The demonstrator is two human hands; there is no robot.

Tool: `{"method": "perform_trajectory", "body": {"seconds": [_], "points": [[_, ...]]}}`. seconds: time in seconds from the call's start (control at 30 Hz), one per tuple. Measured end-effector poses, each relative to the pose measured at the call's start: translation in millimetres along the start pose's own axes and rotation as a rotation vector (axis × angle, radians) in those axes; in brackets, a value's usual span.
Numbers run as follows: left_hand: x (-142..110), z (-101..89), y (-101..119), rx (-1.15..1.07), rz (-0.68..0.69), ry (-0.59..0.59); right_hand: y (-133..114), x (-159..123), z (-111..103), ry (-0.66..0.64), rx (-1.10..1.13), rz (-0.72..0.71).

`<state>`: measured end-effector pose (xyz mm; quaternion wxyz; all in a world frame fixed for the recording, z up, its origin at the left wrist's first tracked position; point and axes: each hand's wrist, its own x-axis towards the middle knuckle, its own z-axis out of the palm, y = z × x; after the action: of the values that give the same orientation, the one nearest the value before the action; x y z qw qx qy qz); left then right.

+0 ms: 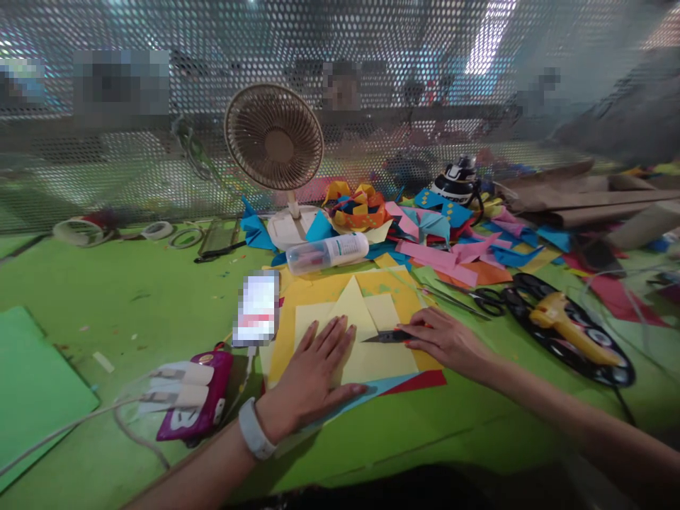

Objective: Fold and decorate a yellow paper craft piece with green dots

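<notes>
My left hand (pixel 316 368) lies flat with fingers stretched on pale yellow paper (pixel 366 361), wearing a light wristband (pixel 256 429). One pale sheet has a pointed top between my hands. My right hand (pixel 443 338) grips a dark pointed blade tool (pixel 387 337), its tip directed left across the pale paper. Whether it is a knife or closed scissors is unclear. Deeper yellow sheets (pixel 284 340) lie beneath, and blue and red paper (pixel 419 382) shows at the near edge.
A phone (pixel 258 308) and purple power strip (pixel 202 397) with plugs lie left. Behind are a fan (pixel 276 142), plastic bottle (pixel 326 253) and folded coloured paper (pixel 446 258). Right are scissors (pixel 489 301) and a yellow glue gun (pixel 574 326) on a black holder. Green paper (pixel 40 397) lies far left.
</notes>
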<state>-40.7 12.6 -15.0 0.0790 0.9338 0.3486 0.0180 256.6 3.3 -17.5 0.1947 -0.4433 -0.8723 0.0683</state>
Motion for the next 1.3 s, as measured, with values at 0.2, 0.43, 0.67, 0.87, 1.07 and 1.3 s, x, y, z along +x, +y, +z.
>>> {"method": "perform_trajectory", "body": {"seconds": [0.2,0.43,0.67,0.87,1.07,1.3], "points": [[-0.4,-3.2,2.7,-0.003,-0.016,-0.006,-2.0,-5.3,-2.0,-0.009,0.005,0.025],[4.6,-4.0,11.1,-0.067,-0.014,-0.011,5.9,-8.3,-11.1,-0.02,-0.01,0.036],[-2.9,-17.2,-0.6,-0.048,-0.046,0.011,10.3,-11.4,-16.0,-0.025,-0.018,0.054],[-15.8,-12.6,-26.6,0.022,-0.046,-0.074,12.6,-12.3,-10.6,0.011,-0.021,0.079],[-17.2,-2.8,-36.3,0.042,0.003,-0.052,7.4,-2.9,2.8,0.001,-0.019,0.038],[-17.8,0.7,-36.8,0.044,0.012,-0.018,-10.1,12.7,7.5,-0.016,0.002,0.015]]}}
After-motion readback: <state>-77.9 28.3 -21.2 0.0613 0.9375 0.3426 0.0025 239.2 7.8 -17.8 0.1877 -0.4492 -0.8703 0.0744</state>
